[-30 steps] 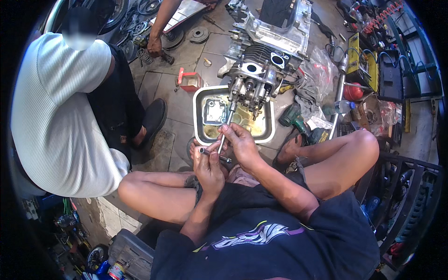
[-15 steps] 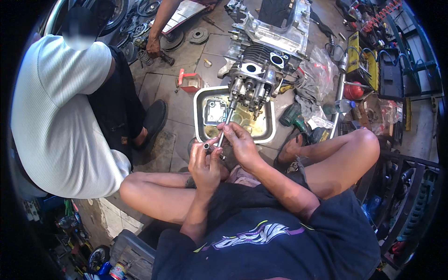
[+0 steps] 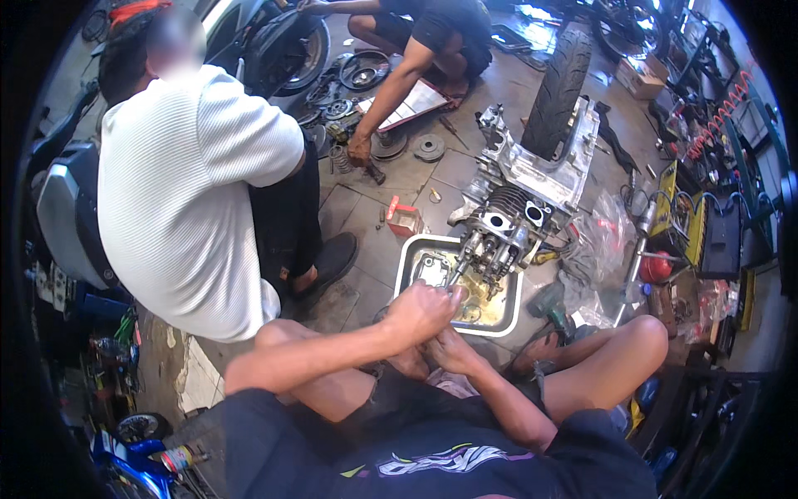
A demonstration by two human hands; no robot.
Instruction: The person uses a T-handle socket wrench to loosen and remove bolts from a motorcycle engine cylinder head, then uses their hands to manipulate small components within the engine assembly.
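Note:
My left hand (image 3: 424, 312) is closed in a fist around a metal socket wrench (image 3: 456, 275), whose shaft slants up to the engine's cylinder head (image 3: 497, 241). Just below it, my right hand (image 3: 450, 348) is closed at the wrench's lower end, its fingers partly hidden behind the left. The finned engine (image 3: 517, 201) lies with its head toward me, over a white-rimmed tray (image 3: 513, 314). Inside the tray are oily fluid and a pale metal cover (image 3: 432, 269).
A person in a white top (image 3: 183, 191) sits close at my left. Another person's hand (image 3: 359, 150) touches parts on the floor ahead. A red box (image 3: 405, 218) stands beyond the tray; a green power drill (image 3: 549, 306) lies right of it. A tyre (image 3: 559, 91) stands behind the engine.
The view has tilted up and shifted left. My left hand has moved up the wrench into a fist, and its forearm now reaches across from the left. My right hand has dropped below it.

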